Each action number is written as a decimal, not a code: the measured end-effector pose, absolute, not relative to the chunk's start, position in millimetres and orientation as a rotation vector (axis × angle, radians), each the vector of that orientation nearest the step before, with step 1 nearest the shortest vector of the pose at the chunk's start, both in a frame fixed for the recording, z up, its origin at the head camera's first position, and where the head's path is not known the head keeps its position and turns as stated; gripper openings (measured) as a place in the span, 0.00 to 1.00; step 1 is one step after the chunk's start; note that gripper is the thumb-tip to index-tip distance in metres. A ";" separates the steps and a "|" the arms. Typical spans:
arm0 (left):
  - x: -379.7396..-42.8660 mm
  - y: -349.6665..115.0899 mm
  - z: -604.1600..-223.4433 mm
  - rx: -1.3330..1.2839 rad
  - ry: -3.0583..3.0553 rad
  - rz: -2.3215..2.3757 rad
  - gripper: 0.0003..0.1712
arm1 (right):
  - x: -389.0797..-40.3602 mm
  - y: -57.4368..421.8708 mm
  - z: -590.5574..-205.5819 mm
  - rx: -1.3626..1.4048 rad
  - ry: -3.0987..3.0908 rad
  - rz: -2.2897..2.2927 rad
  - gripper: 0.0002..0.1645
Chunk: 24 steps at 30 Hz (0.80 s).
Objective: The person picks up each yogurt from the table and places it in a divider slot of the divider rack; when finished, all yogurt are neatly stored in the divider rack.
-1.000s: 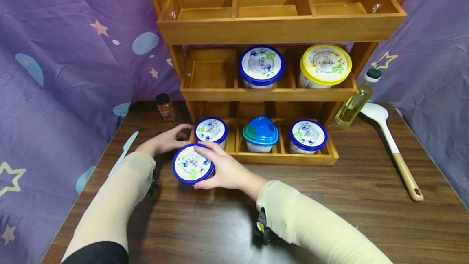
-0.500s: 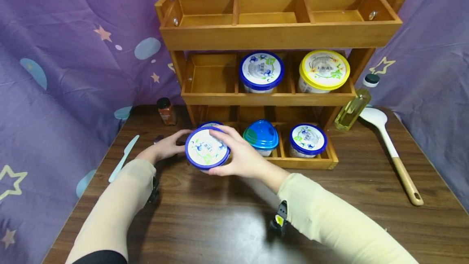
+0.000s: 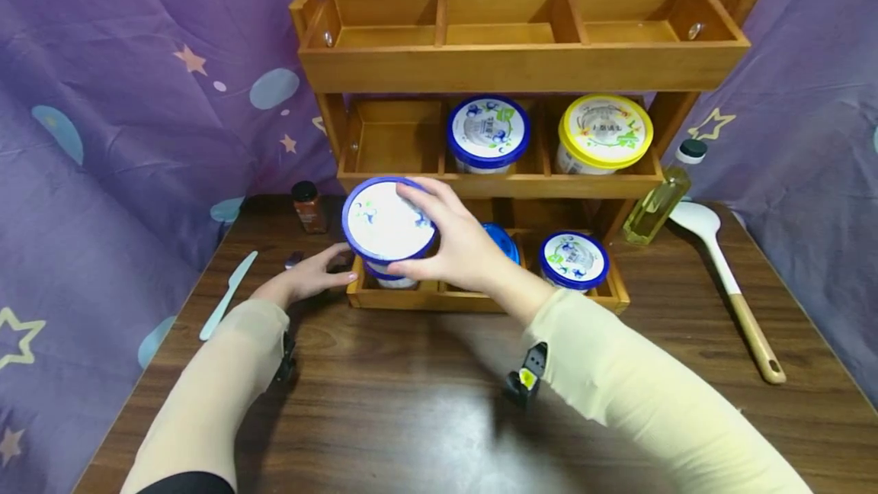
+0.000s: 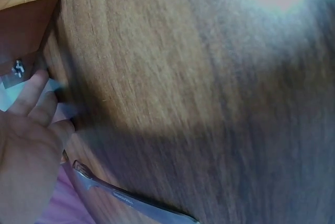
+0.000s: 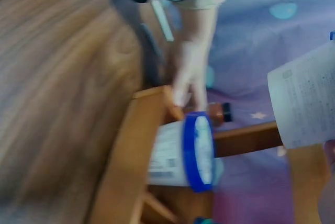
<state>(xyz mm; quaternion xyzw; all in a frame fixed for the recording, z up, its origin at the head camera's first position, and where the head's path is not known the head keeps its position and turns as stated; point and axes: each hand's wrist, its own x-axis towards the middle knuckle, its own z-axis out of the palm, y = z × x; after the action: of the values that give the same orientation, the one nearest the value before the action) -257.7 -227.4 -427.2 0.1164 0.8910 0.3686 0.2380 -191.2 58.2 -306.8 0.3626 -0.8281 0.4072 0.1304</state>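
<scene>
My right hand (image 3: 459, 242) grips a round white tub with a blue lid (image 3: 387, 219), raised in front of the wooden rack (image 3: 524, 67). The tub's side (image 5: 303, 98) shows at the right edge of the right wrist view. Below it, a second blue-lidded tub (image 5: 172, 153) sits in the bottom tier's left compartment, mostly hidden in the head view. My left hand (image 3: 309, 278) is at the rack's lower left end, thumb near its front corner. In the left wrist view its fingers (image 4: 39, 90) extend beside the rack's side panel; contact is unclear.
Middle tier: another blue-lidded tub (image 3: 488, 132) and a yellow-lidded tub (image 3: 605, 132). Bottom tier: a blue triangular lid (image 3: 502, 241), partly hidden, and a blue-lidded tub (image 3: 575, 259). Around the rack: spice jar (image 3: 309, 208), pale knife (image 3: 229, 294), oil bottle (image 3: 657, 200), white ladle (image 3: 727, 273).
My right hand has lifted the blue-lidded tub from low by the table up and slightly right, to the middle tier's front edge. My left hand has stayed by the rack's left end.
</scene>
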 end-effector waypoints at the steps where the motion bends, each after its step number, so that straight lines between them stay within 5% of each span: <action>1: -257.6 -227.4 -427.0 0.328 2.442 1.014 0.44 | -192.8 58.8 -302.1 1.045 -2.402 1.177 0.54; 24: -255.6 -227.8 -428.3 0.406 2.448 1.045 0.40 | -219.8 54.2 -262.4 0.766 -2.378 1.113 0.55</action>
<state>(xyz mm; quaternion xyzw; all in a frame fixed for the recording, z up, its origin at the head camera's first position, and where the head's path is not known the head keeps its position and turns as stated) -255.6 -227.8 -428.3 0.1470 0.8864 0.3783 0.2228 -219.8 54.2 -262.4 0.2745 -0.8515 0.3984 0.2020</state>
